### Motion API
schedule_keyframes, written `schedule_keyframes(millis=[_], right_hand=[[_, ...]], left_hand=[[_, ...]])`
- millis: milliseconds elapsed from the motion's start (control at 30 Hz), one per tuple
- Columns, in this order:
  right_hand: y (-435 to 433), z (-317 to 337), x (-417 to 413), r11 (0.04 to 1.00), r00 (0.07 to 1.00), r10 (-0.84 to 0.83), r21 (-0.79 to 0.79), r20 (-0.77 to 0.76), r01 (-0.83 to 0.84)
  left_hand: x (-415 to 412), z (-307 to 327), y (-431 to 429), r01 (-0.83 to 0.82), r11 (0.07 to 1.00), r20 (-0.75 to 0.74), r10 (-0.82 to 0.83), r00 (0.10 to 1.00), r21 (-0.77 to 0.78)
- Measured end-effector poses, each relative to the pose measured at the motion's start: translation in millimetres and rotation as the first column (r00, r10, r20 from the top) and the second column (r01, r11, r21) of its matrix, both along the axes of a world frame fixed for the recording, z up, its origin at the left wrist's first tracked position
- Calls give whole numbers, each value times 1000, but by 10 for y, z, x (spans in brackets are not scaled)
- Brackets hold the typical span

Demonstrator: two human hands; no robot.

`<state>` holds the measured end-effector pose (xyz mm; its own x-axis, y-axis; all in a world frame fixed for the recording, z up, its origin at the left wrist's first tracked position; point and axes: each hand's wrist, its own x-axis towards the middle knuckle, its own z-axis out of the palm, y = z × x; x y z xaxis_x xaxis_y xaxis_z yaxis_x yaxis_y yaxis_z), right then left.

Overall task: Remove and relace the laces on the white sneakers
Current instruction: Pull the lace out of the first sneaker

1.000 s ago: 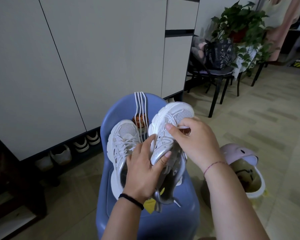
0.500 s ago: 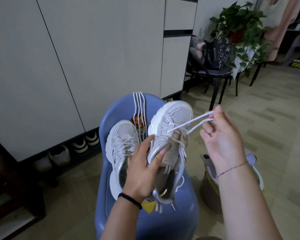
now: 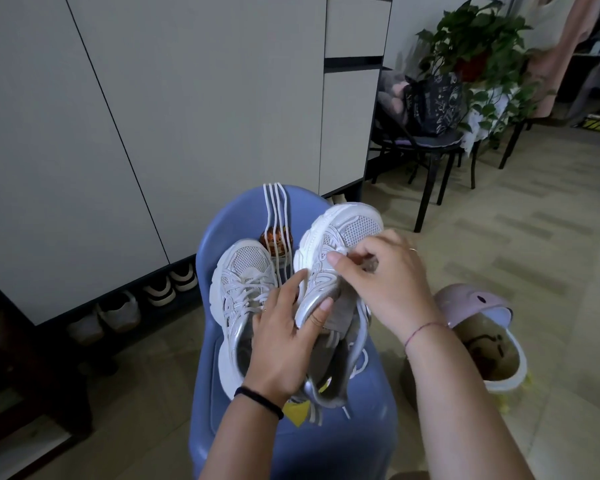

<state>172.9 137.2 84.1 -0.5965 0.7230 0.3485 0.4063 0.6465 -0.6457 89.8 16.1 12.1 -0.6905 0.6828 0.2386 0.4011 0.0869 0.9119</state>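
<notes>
Two white sneakers are over a blue plastic stool. The left sneaker lies flat on the seat with its lace crossed through the eyelets. The right sneaker is raised and tilted, toe away from me. My left hand grips its near side wall, thumb up beside the tongue. My right hand is over its front eyelets, thumb and fingers pinching the white lace close to the shoe. A loose white lace lies folded in parallel strands over the stool's far edge.
Pale cabinet doors stand close behind the stool, with shoes stored beneath. A pink lidded bin sits right of the stool. Farther right are a black chair with a bag and a potted plant; a person stands at the far right.
My right hand had pulled the lace out to the right; now it is back at the raised sneaker's front eyelets. My left hand keeps its grip on the shoe.
</notes>
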Motion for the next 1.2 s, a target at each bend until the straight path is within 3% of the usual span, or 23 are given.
schedule_keyframes(millis=[167,267,400,500,534,667,734,934,1100,1200], right_hand=[[10,-33,-57,992,993,98,84,-67,-93],[16,-40,-46,989,935,126,-31,-330,-144],[129,26,55,952,677,-130,-282,-724,-120],[213,34,120,906,487,-336,-418,-806,-68],[234,23,139,897,498,-371,-441,-784,-26],[295,-69,174,910,842,-292,-402,-454,99],[260,-93,145,930,917,-238,-347,-320,120],[11,-1,-7,992,981,52,-101,-185,-72],[-61,5,-50,999,995,45,-23,-94,-47],[-46,24,-31,992,996,84,-90,-41,-88]], left_hand=[[-3,14,-10,-2,1000,-5,1,1000,-23],[-6,24,-20,2,1000,40,-2,999,3],[-16,34,-35,-5,999,89,1,996,38],[-22,5,-26,-3,1000,55,1,998,29],[-13,4,-22,8,1000,57,-9,998,24],[24,35,-19,3,999,117,-8,993,43],[19,49,-21,-5,999,121,0,993,37],[12,26,-13,-10,1000,74,8,997,21],[6,34,-24,-1,1000,49,2,999,-13],[12,41,-34,-3,1000,43,4,999,-28]])
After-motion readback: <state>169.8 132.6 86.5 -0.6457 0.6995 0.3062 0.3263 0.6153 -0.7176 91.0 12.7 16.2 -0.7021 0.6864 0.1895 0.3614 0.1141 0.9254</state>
